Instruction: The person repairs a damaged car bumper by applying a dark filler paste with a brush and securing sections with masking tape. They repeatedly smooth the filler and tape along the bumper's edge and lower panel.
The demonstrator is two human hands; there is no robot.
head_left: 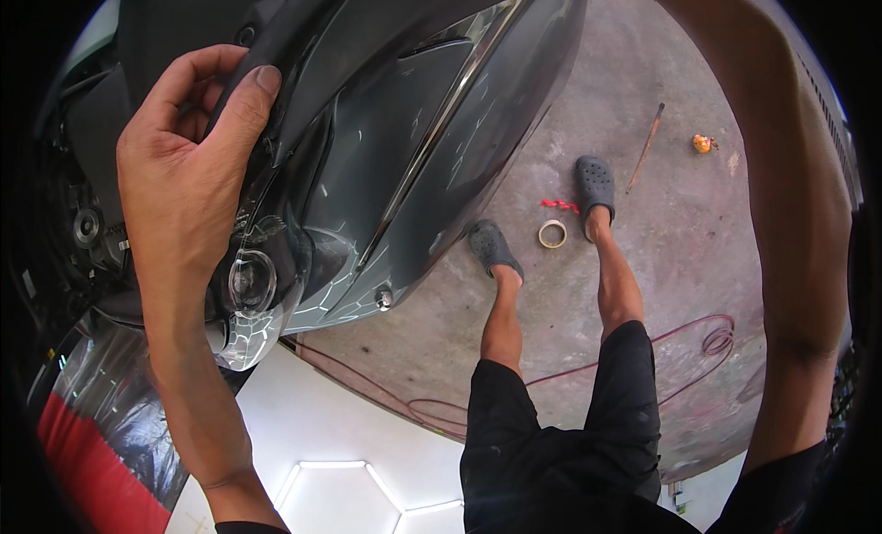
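Observation:
My left hand [188, 166] is raised at the upper left, thumb and fingers closed round a dark edge trim [292, 39] on a car. The thumb presses its near side and the fingers curl behind it. Below the hand sits a clear round headlight [252, 281]. Glossy dark grey bodywork [395, 143] with a bright trim line stretches to the right. My right arm [797, 166] reaches up along the right side and passes out at the top. The right hand is beyond the picture, so what it touches is hidden.
On the stained concrete floor lie a tape roll [552, 246], a red scrap [558, 204], a thin brown stick [647, 148] and a small orange object [704, 143]. A reddish hose [718, 335] coils behind my legs. Red sheeting [96, 460] hangs at lower left.

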